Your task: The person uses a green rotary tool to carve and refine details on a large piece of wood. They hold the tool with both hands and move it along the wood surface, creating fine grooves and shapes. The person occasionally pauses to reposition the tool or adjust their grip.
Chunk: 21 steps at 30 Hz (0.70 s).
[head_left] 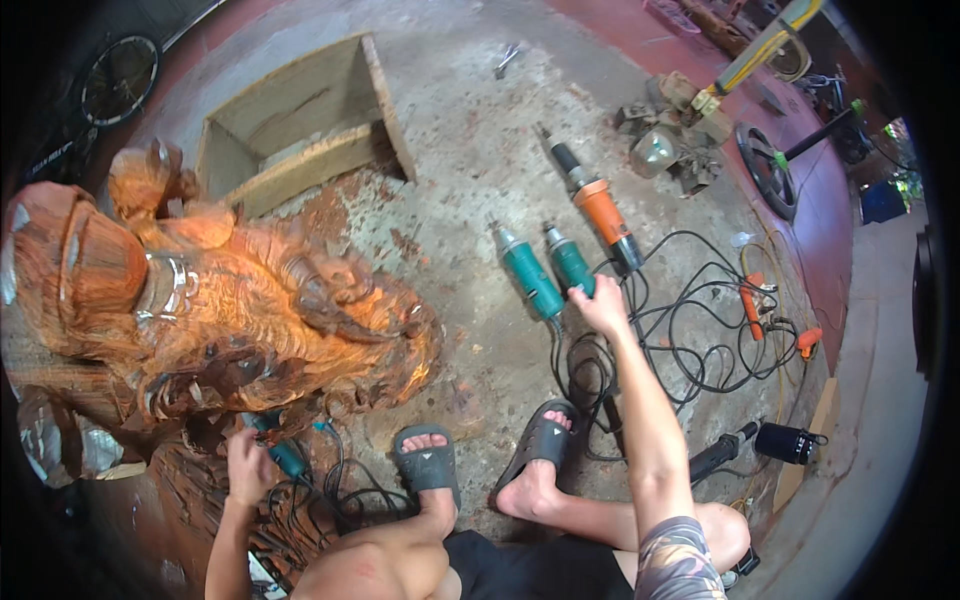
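My right hand (604, 307) reaches forward and closes around the rear end of a green die grinder (569, 258) lying on the concrete. A second green die grinder (527, 270) lies just left of it, and a longer orange-and-black die grinder (603, 212) lies to its right. At the lower left, my left hand (249, 468) has its fingers curled at another teal die grinder (287, 457), partly hidden under the edge of a large carved wooden sculpture (225, 300). The sculpture is orange-brown, glossy in places, and lies on its side.
A wooden box frame (300, 120) stands behind the sculpture. Black cables (690, 330) tangle across the right, near an orange-handled tool (751, 306). A glass jar (654, 150) sits among small blocks at the far right. A black cylindrical speaker (785, 443) lies at the lower right.
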Available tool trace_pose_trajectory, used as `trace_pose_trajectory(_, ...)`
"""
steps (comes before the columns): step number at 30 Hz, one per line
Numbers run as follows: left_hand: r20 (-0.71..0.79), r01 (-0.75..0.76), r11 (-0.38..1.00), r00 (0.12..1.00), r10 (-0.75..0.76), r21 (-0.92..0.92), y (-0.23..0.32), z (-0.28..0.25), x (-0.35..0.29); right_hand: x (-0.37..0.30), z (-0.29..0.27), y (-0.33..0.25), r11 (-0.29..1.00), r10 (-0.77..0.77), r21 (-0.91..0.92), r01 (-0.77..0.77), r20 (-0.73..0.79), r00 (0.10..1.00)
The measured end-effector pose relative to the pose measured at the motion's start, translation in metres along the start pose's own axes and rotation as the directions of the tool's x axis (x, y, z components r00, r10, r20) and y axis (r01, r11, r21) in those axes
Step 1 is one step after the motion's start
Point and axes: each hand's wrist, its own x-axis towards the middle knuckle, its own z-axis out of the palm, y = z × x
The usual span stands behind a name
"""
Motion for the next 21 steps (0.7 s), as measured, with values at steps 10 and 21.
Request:
trace_pose_trajectory(10, -0.319, -0.688, 0.63, 0.726, 0.609, -0.36, 0.277, 0.052, 0.178, -0.23, -0.175, -0.112, 0.48, 0.145, 0.73, -0.486, 0.481, 0.865)
trace_pose_trajectory(21, -0.474, -0.725, 0.284, 0.646, 0.599, -0.628, 0.254, 0.057, 0.192, -0.336, -0.11, -0.121, 0.403, -0.29, 0.894, -0.197, 0.329, 0.898)
